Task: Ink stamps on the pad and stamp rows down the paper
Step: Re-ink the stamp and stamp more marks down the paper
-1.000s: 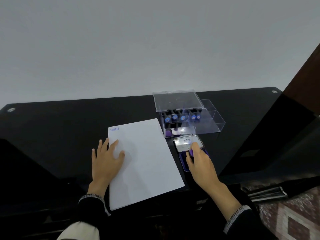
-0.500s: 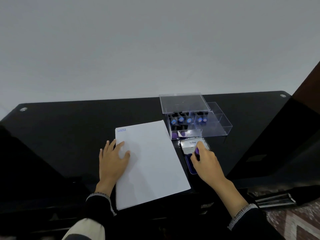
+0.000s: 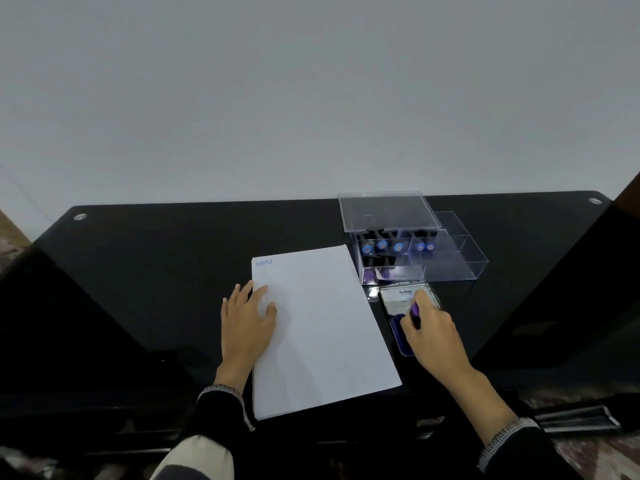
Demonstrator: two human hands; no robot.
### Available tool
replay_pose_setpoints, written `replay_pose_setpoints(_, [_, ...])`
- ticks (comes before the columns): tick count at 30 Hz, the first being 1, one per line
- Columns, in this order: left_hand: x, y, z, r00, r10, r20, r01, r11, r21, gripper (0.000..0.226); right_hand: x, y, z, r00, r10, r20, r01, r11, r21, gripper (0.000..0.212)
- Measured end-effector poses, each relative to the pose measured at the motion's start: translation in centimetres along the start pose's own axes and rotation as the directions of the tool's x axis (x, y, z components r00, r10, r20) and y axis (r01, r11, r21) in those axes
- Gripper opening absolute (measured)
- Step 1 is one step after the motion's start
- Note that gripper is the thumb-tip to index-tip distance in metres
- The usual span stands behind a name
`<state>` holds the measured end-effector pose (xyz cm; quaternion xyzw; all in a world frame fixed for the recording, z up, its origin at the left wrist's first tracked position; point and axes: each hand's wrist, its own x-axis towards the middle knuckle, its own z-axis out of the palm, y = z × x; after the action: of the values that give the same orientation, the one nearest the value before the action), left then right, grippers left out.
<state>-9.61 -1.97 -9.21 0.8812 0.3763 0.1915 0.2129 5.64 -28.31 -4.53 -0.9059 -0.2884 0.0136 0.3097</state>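
Note:
A white sheet of paper (image 3: 322, 327) lies on the black table, with one blue "SAMPLE" print (image 3: 264, 262) in its top left corner. My left hand (image 3: 247, 320) rests flat on the sheet's left edge, fingers spread. To the right of the paper lies an open ink pad (image 3: 398, 332), its silver lid (image 3: 398, 297) folded back. My right hand (image 3: 433, 332) grips a small stamp with a purple top (image 3: 415, 309) and holds it down on the blue pad. Most of the pad is hidden under the hand.
Behind the ink pad stands a clear plastic box (image 3: 450, 261) with its lid (image 3: 388, 211) raised; several blue-capped stamps (image 3: 382, 244) stand in its left compartments. The glossy black table (image 3: 156, 271) stretches left, and a pale wall rises behind it.
The view has shifted a little. My right hand stays over the ink pad with the stamp, and my left hand stays on the paper.

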Motion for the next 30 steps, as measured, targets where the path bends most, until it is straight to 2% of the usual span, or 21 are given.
replay_pose_setpoints(8, [0.1,-0.2,0.2,1.000,-0.007,-0.026,0.006,1.000,-0.017,0.042,0.1,-0.2,0.0,1.000,0.005,0.002,-0.005,1.000,-0.030,0.021])
replay_pose_setpoints(13, [0.3,-0.1,0.2,0.999,-0.025,-0.040,0.024,1.000,-0.019,0.041,1.1,-1.6,-0.3,0.999,0.039,-0.002,-0.038,0.978,-0.207,0.016])
replay_pose_setpoints(15, [0.4,-0.1,0.2,0.998,-0.032,-0.046,0.032,0.999,-0.021,0.040,1.0,-2.9,0.3,0.999,0.014,-0.039,-0.019,0.991,-0.130,0.015])
replay_pose_setpoints(17, [0.5,-0.1,0.2,0.998,-0.045,-0.045,0.044,0.999,-0.022,0.041,0.9,-4.5,1.5,0.999,0.024,-0.037,-0.020,0.993,0.114,0.020])
replay_pose_setpoints(19, [0.5,0.1,0.0,0.997,-0.057,-0.044,0.056,0.998,-0.023,0.042,1.4,-6.1,3.0,0.997,0.080,0.023,-0.082,0.922,0.378,0.019])
replay_pose_setpoints(21, [0.8,0.0,-0.3,0.997,-0.058,-0.043,0.058,0.998,0.005,0.041,2.4,-7.5,4.6,0.987,0.096,0.126,-0.147,0.852,0.502,0.011])
replay_pose_setpoints(24, [1.8,-0.9,-1.1,0.999,0.024,-0.026,-0.021,0.993,0.117,0.037,5.1,-9.7,6.5,0.988,0.016,0.156,-0.093,0.861,0.500,0.004])
replay_pose_setpoints(27, [2.9,-2.3,-1.9,0.996,0.092,-0.019,-0.090,0.991,0.094,0.030,8.5,-12.0,8.2,0.978,-0.092,0.185,-0.007,0.881,0.472,0.012])
replay_pose_setpoints(30, [3.4,-3.0,-2.0,0.993,0.114,-0.036,-0.112,0.992,0.059,0.027,11.5,-14.2,10.3,0.946,-0.199,0.257,0.096,0.927,0.363,0.015])
